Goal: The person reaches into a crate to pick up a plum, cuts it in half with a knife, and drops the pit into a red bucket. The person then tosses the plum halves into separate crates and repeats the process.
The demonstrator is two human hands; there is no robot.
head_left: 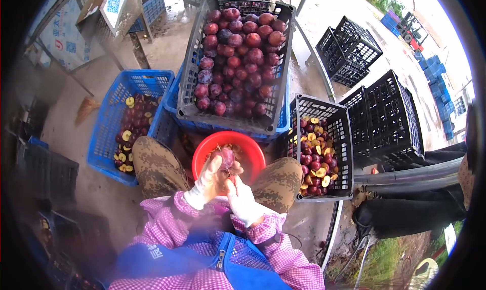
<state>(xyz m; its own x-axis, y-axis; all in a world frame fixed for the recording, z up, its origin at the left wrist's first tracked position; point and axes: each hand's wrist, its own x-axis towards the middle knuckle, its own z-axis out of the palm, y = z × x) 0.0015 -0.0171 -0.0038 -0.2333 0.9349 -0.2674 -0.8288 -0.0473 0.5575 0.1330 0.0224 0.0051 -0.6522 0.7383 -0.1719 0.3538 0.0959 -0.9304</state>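
Note:
My left hand (206, 179), in a white glove with bare fingers, is closed around a dark red plum (226, 157). Close against the plum's lower side, my right hand (241, 198) has its fingers pinched together; what they hold is too small to make out. Both hands are over a red basin (255, 156) between my knees. Whole plums (253, 57) fill a black crate (284, 47) in front of me. Cut plums with yellow flesh (318, 150) lie in a black crate (345, 143) on the right, and more plums (137, 120) in a blue crate (104, 123) on the left.
The big plum crate rests on a blue crate (263, 134). Empty black crates (387, 118) are stacked at the right, with others (349, 49) behind. A co-worker's dark-clad leg (410, 214) extends in from the right. A broom (87, 109) stands at the left.

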